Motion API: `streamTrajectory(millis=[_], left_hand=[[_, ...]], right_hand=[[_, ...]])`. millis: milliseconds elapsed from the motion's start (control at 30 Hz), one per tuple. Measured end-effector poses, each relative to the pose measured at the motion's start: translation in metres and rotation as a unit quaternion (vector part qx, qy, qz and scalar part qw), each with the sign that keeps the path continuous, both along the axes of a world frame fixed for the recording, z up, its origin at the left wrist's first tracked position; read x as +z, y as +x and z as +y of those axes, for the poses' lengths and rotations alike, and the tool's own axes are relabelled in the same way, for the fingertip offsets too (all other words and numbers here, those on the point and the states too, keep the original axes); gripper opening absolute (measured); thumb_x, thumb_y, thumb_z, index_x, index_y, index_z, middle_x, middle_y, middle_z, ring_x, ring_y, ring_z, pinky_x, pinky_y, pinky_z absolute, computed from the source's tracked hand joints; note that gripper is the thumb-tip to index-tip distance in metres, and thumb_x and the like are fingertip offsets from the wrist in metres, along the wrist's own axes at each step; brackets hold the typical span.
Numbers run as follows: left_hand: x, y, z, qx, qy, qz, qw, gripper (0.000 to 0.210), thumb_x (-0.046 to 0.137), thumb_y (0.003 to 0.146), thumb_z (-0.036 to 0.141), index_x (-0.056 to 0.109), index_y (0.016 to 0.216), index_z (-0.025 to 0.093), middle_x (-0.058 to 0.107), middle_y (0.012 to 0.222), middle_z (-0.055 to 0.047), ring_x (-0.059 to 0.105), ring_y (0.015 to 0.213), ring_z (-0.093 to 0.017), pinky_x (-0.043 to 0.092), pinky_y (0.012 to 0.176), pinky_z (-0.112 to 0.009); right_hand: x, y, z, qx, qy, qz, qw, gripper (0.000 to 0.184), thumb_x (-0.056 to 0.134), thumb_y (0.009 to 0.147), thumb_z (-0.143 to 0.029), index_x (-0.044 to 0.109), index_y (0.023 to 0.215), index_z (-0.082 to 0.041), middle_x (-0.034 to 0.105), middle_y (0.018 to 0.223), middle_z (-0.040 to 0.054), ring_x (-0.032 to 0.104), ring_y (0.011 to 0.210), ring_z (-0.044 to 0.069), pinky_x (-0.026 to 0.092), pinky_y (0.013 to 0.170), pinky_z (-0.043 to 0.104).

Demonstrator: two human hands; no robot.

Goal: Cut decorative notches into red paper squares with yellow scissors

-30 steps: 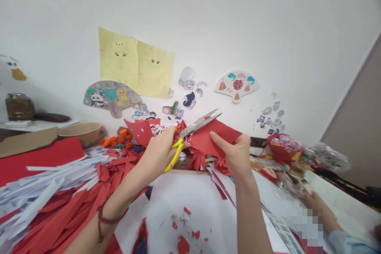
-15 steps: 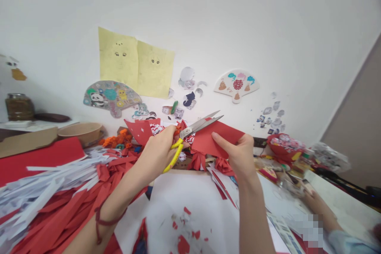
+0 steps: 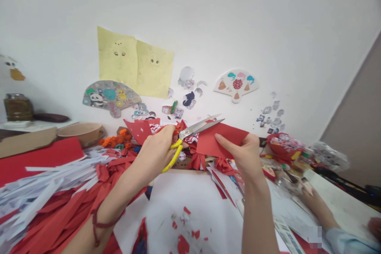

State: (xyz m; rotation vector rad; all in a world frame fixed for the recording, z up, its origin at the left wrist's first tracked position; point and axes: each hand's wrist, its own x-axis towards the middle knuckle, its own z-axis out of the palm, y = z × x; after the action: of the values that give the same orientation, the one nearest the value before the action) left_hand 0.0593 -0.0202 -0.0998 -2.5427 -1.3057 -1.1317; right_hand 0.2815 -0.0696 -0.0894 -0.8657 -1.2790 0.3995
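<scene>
My left hand [image 3: 159, 149] is closed round the yellow handles of a pair of scissors [image 3: 195, 129]. The blades are parted and point to the upper right, lying at the top edge of a piece of red paper [image 3: 210, 145]. Between thumb and fingers, my right hand [image 3: 245, 152] pinches that paper by its right side. Below both hands lies a white sheet [image 3: 190, 194] with small red scraps [image 3: 183, 244] on it.
Piles of red paper strips [image 3: 71, 202] and white paper strips [image 3: 44, 182] cover the left side. A tan bowl [image 3: 80, 133] stands behind them. At right, another person's hand [image 3: 308, 190] rests near clutter and a clear plastic bag [image 3: 330, 154]. Decorated fans [image 3: 236, 83] hang on the wall.
My right hand and the red paper have moved slightly to the right. The scissors stay almost in place with their blades parted slightly wider.
</scene>
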Motion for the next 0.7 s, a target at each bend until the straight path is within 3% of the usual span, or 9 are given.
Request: streamTrajectory(millis=[267, 700], left_hand=[[-0.0006, -0.0009, -0.0014, -0.024, -0.015, -0.005, 1.0, 0.012, 0.038, 0.088, 0.033, 0.035, 0.083, 0.023, 0.061, 0.085, -0.005, 0.066, 0.081, -0.023, 0.033, 0.054, -0.026], [0.0031, -0.0018, -0.0067, -0.02, -0.019, -0.004, 1.0, 0.009, 0.04, 0.088, 0.03, 0.043, 0.088, 0.022, 0.061, 0.087, -0.005, 0.067, 0.083, -0.022, 0.04, 0.058, -0.025]], right_hand=[[0.0052, -0.0008, -0.0072, -0.02, -0.018, -0.009, 1.0, 0.028, 0.083, 0.064, -0.032, 0.076, 0.086, -0.015, 0.076, 0.079, 0.0058, 0.071, 0.068, 0.021, 0.06, 0.058, 0.028], [0.0072, 0.0025, -0.0102, -0.034, -0.039, -0.025, 0.998, 0.029, 0.082, 0.064, -0.035, 0.076, 0.083, -0.014, 0.075, 0.078, 0.0072, 0.071, 0.067, 0.023, 0.058, 0.056, 0.028]])
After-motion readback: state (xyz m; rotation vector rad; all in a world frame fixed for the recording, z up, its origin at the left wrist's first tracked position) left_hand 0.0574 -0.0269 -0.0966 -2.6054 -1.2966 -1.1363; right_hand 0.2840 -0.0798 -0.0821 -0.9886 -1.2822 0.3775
